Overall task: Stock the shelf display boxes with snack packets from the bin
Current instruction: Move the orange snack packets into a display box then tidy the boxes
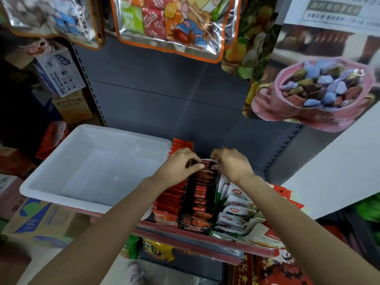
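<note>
While we lean over the shelf, we note:
Left hand (181, 164): fingers pinched on the rearmost black-and-red packet (205, 163).
Right hand (231, 164): pinching that packet's other end, just beside the left.
Packet place: back of the middle display box (195, 225), between red and white rows.
White bin (61, 188): left of the hands.
Writing: too blurred for us to read.

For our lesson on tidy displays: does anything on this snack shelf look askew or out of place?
Mostly neat. The orange-red packets and black packets stand in even rows. The white packets on the right lean and splay unevenly. Both hands, left hand and right hand, pinch the rearmost black packets. The white bin looks empty.
</note>
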`<state>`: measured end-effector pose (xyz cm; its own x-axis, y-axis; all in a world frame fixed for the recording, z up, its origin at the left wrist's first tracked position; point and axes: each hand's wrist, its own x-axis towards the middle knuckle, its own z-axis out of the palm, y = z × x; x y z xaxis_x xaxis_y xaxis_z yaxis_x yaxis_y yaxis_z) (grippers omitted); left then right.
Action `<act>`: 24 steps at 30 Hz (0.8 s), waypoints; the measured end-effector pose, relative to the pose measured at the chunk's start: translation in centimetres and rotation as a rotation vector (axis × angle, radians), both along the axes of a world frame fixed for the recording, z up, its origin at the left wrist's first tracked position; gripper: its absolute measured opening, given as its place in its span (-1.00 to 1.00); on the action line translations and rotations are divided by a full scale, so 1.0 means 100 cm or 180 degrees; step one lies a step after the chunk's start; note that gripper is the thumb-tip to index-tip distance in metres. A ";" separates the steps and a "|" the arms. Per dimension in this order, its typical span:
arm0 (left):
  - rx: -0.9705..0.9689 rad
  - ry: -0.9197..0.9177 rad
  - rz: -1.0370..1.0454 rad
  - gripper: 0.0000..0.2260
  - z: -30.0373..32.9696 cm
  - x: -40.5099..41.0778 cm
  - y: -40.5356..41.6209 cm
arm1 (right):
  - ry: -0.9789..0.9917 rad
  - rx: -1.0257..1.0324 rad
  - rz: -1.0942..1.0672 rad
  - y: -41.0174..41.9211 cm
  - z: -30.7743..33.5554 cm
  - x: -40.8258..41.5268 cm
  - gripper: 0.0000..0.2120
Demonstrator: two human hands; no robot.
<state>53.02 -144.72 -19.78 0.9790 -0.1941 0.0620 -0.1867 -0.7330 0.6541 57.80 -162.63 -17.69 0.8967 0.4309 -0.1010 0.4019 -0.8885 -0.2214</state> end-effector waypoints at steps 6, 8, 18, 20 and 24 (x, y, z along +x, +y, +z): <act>0.0952 -0.0049 -0.0660 -0.68 -0.001 -0.012 0.004 | 0.0099 -0.0237 0.0084 0.005 -0.003 0.003 -0.79; 0.1389 -0.0287 -0.0561 -0.78 0.002 -0.007 -0.005 | 0.0116 -0.0295 0.0060 0.007 -0.002 0.003 -0.80; 0.1223 -0.0185 -0.0835 -0.78 -0.009 -0.006 0.001 | -0.0238 -0.0338 0.0163 -0.003 0.002 0.000 -0.84; 0.1231 -0.0201 -0.0804 -0.77 -0.013 -0.008 0.003 | -0.0232 -0.0654 0.0359 0.002 -0.001 -0.002 -0.82; 0.1304 -0.0252 -0.0793 -0.75 -0.013 -0.013 0.003 | -0.0348 -0.1268 0.0543 0.015 -0.004 -0.002 -0.84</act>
<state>51.73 -144.43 -21.07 0.8950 -0.4460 0.0041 -0.4269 -0.8539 0.2977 57.56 -161.11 -18.07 0.8308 0.5203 -0.1976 0.5522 -0.8148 0.1767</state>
